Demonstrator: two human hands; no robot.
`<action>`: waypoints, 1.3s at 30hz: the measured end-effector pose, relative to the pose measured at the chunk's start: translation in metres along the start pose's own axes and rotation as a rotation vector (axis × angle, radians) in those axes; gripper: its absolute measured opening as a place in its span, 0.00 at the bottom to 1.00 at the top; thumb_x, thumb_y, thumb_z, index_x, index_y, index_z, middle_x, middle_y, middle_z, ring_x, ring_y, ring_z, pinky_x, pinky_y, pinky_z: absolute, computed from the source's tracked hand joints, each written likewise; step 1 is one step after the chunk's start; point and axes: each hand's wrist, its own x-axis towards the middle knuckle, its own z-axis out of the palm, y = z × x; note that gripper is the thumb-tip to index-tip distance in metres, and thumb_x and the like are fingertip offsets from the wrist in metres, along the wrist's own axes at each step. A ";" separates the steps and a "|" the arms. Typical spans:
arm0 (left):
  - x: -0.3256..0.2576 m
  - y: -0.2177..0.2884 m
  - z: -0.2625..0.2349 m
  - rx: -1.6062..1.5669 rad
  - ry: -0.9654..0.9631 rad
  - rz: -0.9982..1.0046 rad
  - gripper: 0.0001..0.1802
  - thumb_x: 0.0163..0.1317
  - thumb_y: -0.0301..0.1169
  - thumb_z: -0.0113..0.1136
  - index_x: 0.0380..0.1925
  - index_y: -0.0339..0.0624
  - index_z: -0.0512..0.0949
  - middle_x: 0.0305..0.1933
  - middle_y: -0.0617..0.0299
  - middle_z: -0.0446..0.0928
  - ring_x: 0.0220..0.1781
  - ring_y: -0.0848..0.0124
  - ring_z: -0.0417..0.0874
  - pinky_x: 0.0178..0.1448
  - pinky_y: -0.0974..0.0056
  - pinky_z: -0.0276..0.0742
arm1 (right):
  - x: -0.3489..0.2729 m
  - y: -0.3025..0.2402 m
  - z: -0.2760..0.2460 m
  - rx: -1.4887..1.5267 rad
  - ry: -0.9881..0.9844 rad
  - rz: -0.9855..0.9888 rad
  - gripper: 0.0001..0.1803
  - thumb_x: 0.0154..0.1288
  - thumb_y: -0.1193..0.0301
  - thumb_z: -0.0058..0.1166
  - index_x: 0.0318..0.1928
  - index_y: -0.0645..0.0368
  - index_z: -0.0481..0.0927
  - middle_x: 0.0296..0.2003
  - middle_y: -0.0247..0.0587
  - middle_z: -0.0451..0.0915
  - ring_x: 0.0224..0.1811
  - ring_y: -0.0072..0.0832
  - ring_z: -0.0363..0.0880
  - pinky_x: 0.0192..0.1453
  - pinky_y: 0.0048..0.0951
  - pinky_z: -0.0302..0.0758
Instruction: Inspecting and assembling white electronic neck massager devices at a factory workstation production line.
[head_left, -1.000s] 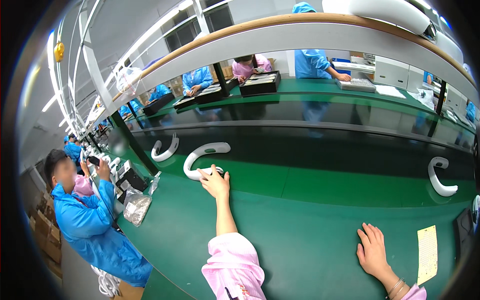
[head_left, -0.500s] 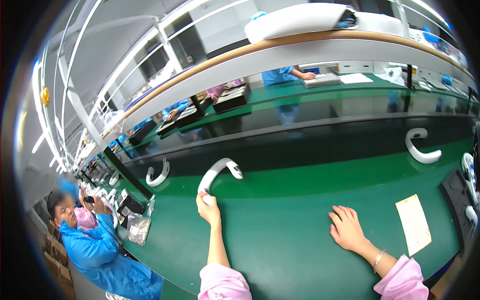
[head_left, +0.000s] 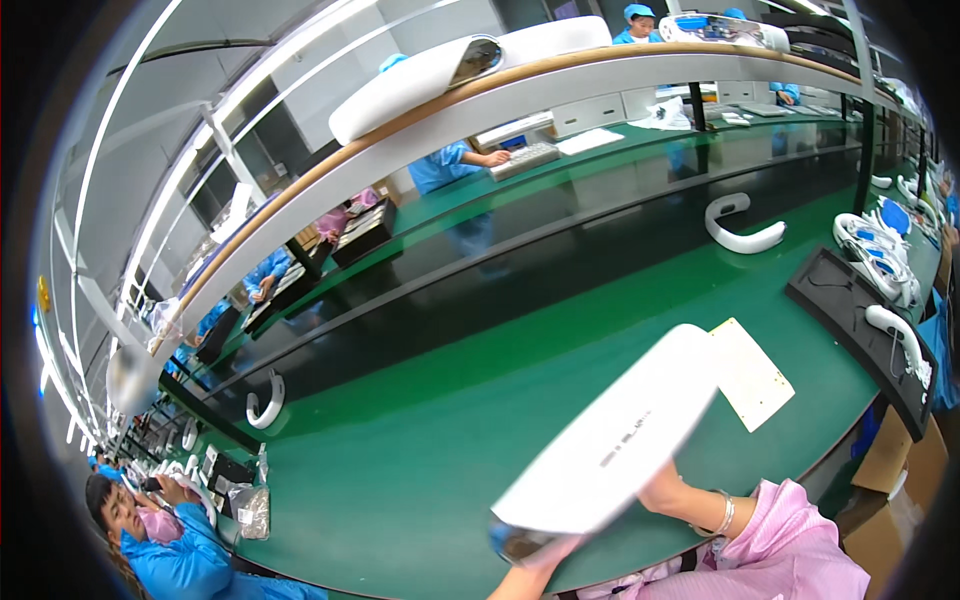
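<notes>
Hands gripping a long white panel [head_left: 615,435], blurred, tilted above the green bench [head_left: 420,440]: left hand [head_left: 545,553] grasping its near lower end, right hand [head_left: 668,492] closed on the underside, wrist in pink sleeve [head_left: 790,545]. Cream card [head_left: 752,372] just beyond, flat on the bench.

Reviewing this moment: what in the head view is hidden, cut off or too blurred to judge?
- Right hand: fingers hidden behind the white panel; grip unclear.
- Left hand: cut by the lower edge, fingertips under the panel's dark end.
- White panel: motion-blurred, its markings unreadable.
- Cream sheet: near corner covered by the panel.
</notes>
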 end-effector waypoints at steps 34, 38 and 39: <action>-0.024 0.028 0.023 -0.130 0.006 0.009 0.25 0.70 0.45 0.35 0.50 0.32 0.67 0.32 0.51 0.75 0.27 0.61 0.79 0.30 0.58 0.79 | -0.014 -0.047 -0.045 -0.673 0.053 0.165 0.18 0.62 0.64 0.56 0.45 0.63 0.68 0.31 0.38 0.74 0.28 0.24 0.77 0.33 0.27 0.77; -0.023 0.031 0.010 -0.258 -0.008 0.009 0.25 0.70 0.45 0.35 0.50 0.33 0.67 0.32 0.53 0.74 0.27 0.63 0.78 0.28 0.59 0.77 | -0.015 -0.043 -0.051 -0.473 -0.002 0.253 0.24 0.66 0.56 0.49 0.50 0.64 0.66 0.32 0.40 0.74 0.28 0.26 0.77 0.31 0.27 0.75; -0.022 0.031 0.008 -0.287 0.008 0.026 0.23 0.70 0.44 0.34 0.49 0.34 0.67 0.30 0.54 0.73 0.24 0.65 0.75 0.25 0.61 0.75 | -0.016 -0.043 -0.052 -0.381 -0.047 0.276 0.25 0.67 0.54 0.47 0.52 0.64 0.66 0.32 0.40 0.74 0.27 0.27 0.76 0.30 0.27 0.75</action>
